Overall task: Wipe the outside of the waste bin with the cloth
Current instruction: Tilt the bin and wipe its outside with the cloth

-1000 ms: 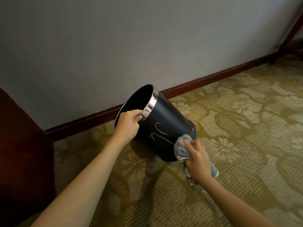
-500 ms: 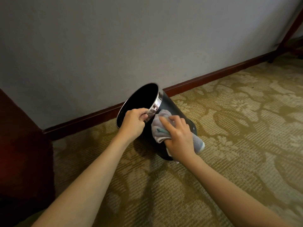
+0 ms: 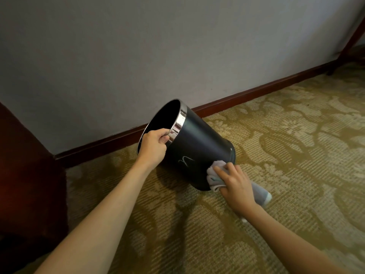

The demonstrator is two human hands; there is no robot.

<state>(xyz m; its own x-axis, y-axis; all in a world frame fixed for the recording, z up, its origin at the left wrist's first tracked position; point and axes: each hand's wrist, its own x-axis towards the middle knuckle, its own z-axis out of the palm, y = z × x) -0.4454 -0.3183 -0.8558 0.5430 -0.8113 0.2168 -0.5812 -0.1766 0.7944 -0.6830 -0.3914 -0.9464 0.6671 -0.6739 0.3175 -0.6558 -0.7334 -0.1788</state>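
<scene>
A black round waste bin (image 3: 199, 143) with a shiny metal rim is tilted toward the left, its base edge resting on the carpet. A pale scribble mark shows low on its side. My left hand (image 3: 153, 148) grips the metal rim, fingers curled over the edge into the opening. My right hand (image 3: 235, 184) presses a light grey cloth (image 3: 214, 176) with a teal stripe against the bin's lower side near the base. The tail of the cloth hangs out behind my palm toward the carpet.
The patterned yellow-green carpet (image 3: 286, 155) covers the floor. A grey wall with a dark red skirting board (image 3: 246, 95) runs close behind the bin. Dark wooden furniture (image 3: 25, 184) stands at the left. A wooden leg (image 3: 347, 46) slants at the top right.
My right hand with the cloth has slid from beside the rim down the bin's side to the base. The left hand keeps its grip on the rim.
</scene>
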